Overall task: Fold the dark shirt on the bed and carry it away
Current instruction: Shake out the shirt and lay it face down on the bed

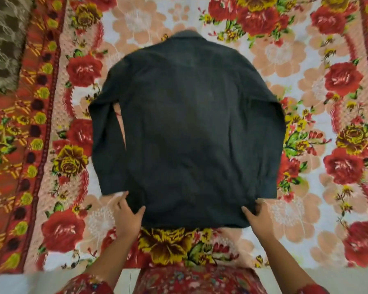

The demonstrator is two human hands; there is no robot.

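Dark long-sleeved cotton shirt [185, 132] spread back-up mid-bed [306, 219], left hand [129, 215] and right hand [256, 218] both pinching its near hem

Home bedroom, looking down onto a bed
Bed [306, 66] covered edge to edge by a plush floral bedspread [77, 68] in red, yellow and peach; brown patterned fabric [4, 35] at its far left corner; dark shirt [185, 124] laid flat on it; pale floor [338, 276] along near edge

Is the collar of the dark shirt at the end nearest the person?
No, the collar lies at the far end of the dark shirt, while the left hand and right hand grip the near hem.
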